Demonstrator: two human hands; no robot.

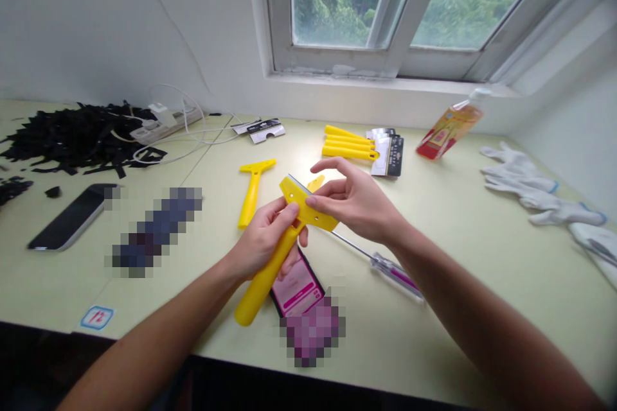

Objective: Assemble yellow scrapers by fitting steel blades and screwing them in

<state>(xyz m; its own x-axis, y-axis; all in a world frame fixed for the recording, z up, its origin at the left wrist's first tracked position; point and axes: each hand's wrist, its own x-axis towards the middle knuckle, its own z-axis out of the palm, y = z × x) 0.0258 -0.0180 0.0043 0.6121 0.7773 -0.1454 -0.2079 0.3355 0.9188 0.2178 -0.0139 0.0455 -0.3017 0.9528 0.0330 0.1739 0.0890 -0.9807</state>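
A yellow scraper (266,286) is tilted up above the table, its handle pointing down toward me. My left hand (260,236) is closed round its neck, with the thumb on the head. My right hand (361,198) pinches the head near one of its screw holes, with the index finger raised. A thin metal blade edge shows along the far side of the head. Behind the head, a yellow piece (316,182) is partly hidden. Another yellow scraper (251,196) lies to the left. Below my hands is a phone (303,286) with a pink screen, partly blurred out.
A screwdriver (395,275) lies right of the phone. Several yellow handles (348,149) with card labels (388,157) lie behind. Farther out are a bottle (448,128), white gloves (530,183), a black strip pile (72,135), a power strip (166,127) and another phone (72,215).
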